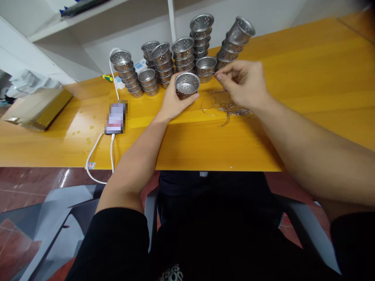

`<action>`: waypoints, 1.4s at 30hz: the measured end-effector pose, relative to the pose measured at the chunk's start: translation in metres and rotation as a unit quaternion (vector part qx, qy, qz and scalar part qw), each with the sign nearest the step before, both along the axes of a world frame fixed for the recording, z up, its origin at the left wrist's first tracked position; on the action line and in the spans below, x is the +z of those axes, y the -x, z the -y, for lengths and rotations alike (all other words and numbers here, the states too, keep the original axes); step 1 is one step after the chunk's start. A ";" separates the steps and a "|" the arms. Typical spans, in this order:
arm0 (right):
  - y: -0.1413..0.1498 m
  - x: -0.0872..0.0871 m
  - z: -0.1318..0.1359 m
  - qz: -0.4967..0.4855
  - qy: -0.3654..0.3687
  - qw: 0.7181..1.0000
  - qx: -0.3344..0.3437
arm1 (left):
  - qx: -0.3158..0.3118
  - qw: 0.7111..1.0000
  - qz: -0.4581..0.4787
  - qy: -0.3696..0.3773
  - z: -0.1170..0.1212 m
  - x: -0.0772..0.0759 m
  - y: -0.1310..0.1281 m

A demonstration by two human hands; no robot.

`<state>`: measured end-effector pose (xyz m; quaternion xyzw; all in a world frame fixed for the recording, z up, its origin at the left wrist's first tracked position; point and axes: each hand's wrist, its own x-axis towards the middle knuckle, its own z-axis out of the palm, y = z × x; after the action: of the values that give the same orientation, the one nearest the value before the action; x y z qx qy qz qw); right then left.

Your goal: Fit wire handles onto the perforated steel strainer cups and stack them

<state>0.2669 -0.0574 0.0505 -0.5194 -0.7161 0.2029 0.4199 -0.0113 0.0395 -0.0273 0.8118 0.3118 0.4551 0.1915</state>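
Note:
My left hand (173, 100) is wrapped round a small perforated metal cup (187, 88), held upright above the table with its mouth facing up. To the right, my right hand (244, 84) is closed in a pinch, thumb against forefinger. A tiny dark tip shows at the fingertips, seemingly the end of a thin wire; most of it is hidden. Beneath my right hand lies a loose pile of thin bent wires (231, 109). Just behind the held cup stands a short stack of the same cups (206, 66), close to my right fingertips.
Several stacks of perforated cups (183, 48) line the back of the yellow table (205, 148); the right-hand stack (236, 41) leans. At left lie a phone (116, 117) with white cables (113, 150) and a cardboard box (43, 111). A shelf (79, 21) rises behind.

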 end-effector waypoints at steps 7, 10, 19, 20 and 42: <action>0.020 -0.002 0.010 -0.001 -0.006 1.000 0.011 | -0.009 0.999 -0.043 -0.011 0.011 0.006 -0.012; 0.027 -0.005 0.010 0.008 -0.020 1.000 0.015 | -0.031 0.998 -0.045 -0.019 0.019 0.010 -0.018; 0.030 -0.008 0.009 0.024 0.003 1.000 -0.008 | -0.051 0.996 -0.077 -0.009 0.033 0.014 -0.025; 0.030 -0.007 0.009 0.022 0.013 1.000 -0.009 | -0.051 0.995 -0.079 -0.006 0.033 0.013 -0.025; 0.033 -0.004 0.010 0.001 -0.004 1.000 -0.003 | -0.049 0.997 -0.068 -0.004 0.036 0.018 -0.024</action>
<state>0.2342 -0.0677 0.0461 -0.5200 -0.7158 0.1980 0.4219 0.0131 0.0035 -0.0096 0.8557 0.2824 0.3905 0.1887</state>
